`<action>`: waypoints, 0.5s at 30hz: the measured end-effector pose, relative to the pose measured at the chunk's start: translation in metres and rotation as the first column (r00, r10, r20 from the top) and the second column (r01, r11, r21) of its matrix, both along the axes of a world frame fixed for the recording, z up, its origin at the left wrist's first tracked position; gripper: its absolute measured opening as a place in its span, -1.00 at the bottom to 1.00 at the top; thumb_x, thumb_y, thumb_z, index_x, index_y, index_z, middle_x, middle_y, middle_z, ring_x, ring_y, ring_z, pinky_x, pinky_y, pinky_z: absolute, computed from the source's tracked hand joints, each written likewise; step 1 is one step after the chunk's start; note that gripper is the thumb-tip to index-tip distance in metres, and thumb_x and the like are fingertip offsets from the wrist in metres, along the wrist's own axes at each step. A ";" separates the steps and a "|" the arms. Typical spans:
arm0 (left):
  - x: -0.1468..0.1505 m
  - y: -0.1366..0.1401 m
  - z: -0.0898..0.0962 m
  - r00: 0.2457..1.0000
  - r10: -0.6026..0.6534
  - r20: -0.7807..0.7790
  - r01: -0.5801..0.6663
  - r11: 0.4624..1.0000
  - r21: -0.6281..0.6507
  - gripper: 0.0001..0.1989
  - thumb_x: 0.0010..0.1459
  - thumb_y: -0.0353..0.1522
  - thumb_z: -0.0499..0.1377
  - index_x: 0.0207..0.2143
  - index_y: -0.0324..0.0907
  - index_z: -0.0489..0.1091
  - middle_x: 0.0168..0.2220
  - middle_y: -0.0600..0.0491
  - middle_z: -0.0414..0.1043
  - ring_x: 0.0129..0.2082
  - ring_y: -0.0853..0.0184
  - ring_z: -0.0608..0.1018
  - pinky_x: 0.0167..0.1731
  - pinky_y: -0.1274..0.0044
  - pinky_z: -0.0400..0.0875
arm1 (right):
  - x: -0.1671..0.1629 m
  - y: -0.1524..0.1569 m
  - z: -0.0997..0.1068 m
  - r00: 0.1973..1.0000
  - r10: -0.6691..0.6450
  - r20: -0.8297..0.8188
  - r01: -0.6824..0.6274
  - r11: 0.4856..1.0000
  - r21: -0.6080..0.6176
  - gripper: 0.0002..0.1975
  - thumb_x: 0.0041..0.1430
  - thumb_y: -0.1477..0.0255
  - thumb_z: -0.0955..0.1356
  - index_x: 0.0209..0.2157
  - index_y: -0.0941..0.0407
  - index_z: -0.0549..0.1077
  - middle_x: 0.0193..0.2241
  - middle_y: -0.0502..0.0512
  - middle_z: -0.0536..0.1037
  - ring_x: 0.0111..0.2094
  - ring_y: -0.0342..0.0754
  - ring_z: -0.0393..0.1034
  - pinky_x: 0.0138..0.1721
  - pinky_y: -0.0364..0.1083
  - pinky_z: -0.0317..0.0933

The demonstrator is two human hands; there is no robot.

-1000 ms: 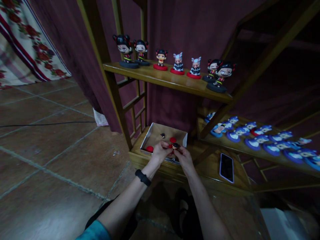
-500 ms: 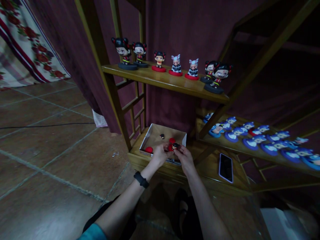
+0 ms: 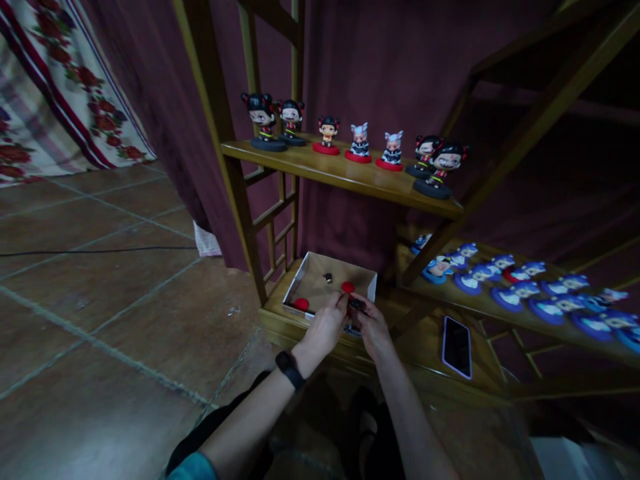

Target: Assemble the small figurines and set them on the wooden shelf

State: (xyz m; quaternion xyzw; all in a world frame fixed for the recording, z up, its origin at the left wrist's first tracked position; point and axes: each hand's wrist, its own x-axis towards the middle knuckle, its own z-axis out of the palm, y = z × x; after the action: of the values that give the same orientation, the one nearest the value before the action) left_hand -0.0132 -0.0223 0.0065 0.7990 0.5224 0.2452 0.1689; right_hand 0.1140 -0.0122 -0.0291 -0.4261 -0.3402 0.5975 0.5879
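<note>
Over the front edge of a shallow cardboard box [image 3: 295,283], my two hands meet. My right hand [image 3: 373,325] is closed around a small black-haired figurine [image 3: 357,304]. Beside it, my left hand [image 3: 327,325] pinches what looks like a red round base, mostly hidden by the fingers, against the figurine's lower end. A red disc [image 3: 301,304] lies at the box's left front. Another red disc [image 3: 347,287] sits just beyond my hands. A second small dark-topped figurine [image 3: 327,278] lies further back in the box.
Above, a wooden shelf [image 3: 340,175] carries several figurines on red or black bases, including a red-based one [image 3: 328,132]. Several blue-and-white figurines [image 3: 470,277] stand on a lower right shelf. A phone [image 3: 457,348] lies right of the box. A slanting wooden post [image 3: 430,257] stands between.
My hands have tipped and drawn closer together, so the figurine's dark head faces up and the red base is more covered. The whole view has shifted slightly.
</note>
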 end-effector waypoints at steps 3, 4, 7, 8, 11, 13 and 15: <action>0.002 -0.002 0.004 0.985 -0.022 -0.170 0.023 1.000 0.001 -0.54 0.14 -0.48 -0.06 0.11 -0.15 0.02 -0.03 -0.11 0.17 -0.26 0.29 0.49 -0.27 0.48 0.39 | -0.002 0.000 0.000 0.999 -0.029 0.021 0.030 1.000 -0.003 -0.58 -0.25 0.52 0.38 -0.21 0.04 0.46 -0.25 0.01 0.54 -0.25 -0.06 0.40 -0.22 -0.06 0.28; 0.003 -0.001 0.005 0.978 -0.034 -0.206 0.036 0.999 0.007 -0.53 0.13 -0.50 -0.06 0.12 -0.16 0.00 -0.03 -0.12 0.16 -0.24 0.28 0.49 -0.25 0.47 0.39 | -0.003 0.000 0.000 0.999 -0.037 0.030 0.037 0.999 -0.004 -0.58 -0.25 0.52 0.37 -0.22 0.05 0.46 -0.25 0.01 0.54 -0.25 -0.06 0.40 -0.22 -0.06 0.29; 0.003 0.000 0.007 0.965 -0.067 -0.252 0.076 0.997 0.027 -0.52 0.10 -0.55 -0.07 0.10 -0.22 0.02 -0.06 -0.13 0.17 -0.21 0.27 0.47 -0.22 0.46 0.37 | -0.004 -0.001 0.002 0.998 -0.042 0.043 0.042 0.999 -0.013 -0.61 -0.24 0.51 0.38 -0.24 0.05 0.47 -0.25 0.01 0.54 -0.24 -0.06 0.40 -0.20 -0.06 0.29; 0.003 0.001 0.007 0.964 -0.076 -0.254 0.088 0.995 0.036 -0.53 0.09 -0.56 -0.08 0.08 -0.24 0.04 -0.07 -0.13 0.18 -0.21 0.27 0.47 -0.21 0.46 0.37 | -0.005 -0.001 0.002 0.998 -0.041 0.041 0.042 0.999 -0.020 -0.62 -0.24 0.51 0.39 -0.25 0.05 0.47 -0.26 0.00 0.54 -0.23 -0.06 0.40 -0.20 -0.06 0.29; 0.002 0.001 0.005 0.966 -0.086 -0.245 0.106 0.992 0.068 -0.57 0.07 -0.59 -0.09 0.03 -0.27 0.10 -0.09 -0.14 0.19 -0.20 0.25 0.46 -0.20 0.44 0.37 | -0.006 -0.002 0.004 0.998 -0.050 0.035 0.051 0.998 -0.040 -0.61 -0.26 0.50 0.40 -0.25 0.04 0.47 -0.26 -0.01 0.54 -0.23 -0.05 0.41 -0.21 -0.06 0.31; 0.003 0.001 0.003 0.970 -0.084 -0.228 0.108 0.990 0.092 -0.56 0.06 -0.60 -0.09 0.03 -0.28 0.11 -0.09 -0.16 0.20 -0.19 0.24 0.45 -0.20 0.43 0.36 | -0.006 -0.002 0.005 0.997 -0.051 0.054 0.053 0.998 -0.043 -0.59 -0.26 0.48 0.41 -0.23 0.04 0.47 -0.24 0.01 0.54 -0.21 -0.03 0.41 -0.22 -0.05 0.31; 0.003 0.001 0.001 0.971 -0.078 -0.225 0.107 0.987 0.119 -0.55 0.06 -0.61 -0.10 0.04 -0.29 0.09 -0.10 -0.17 0.20 -0.18 0.21 0.45 -0.21 0.41 0.37 | -0.006 -0.003 0.005 0.996 -0.043 0.079 0.046 0.998 -0.036 -0.58 -0.26 0.46 0.42 -0.22 0.05 0.46 -0.22 0.03 0.54 -0.20 -0.02 0.40 -0.22 -0.04 0.32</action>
State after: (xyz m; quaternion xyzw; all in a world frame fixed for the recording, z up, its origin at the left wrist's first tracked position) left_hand -0.0103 -0.0212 0.0080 0.8540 0.4830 0.1807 0.0690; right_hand 0.1076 -0.0148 -0.0238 -0.4677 -0.3420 0.5735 0.5792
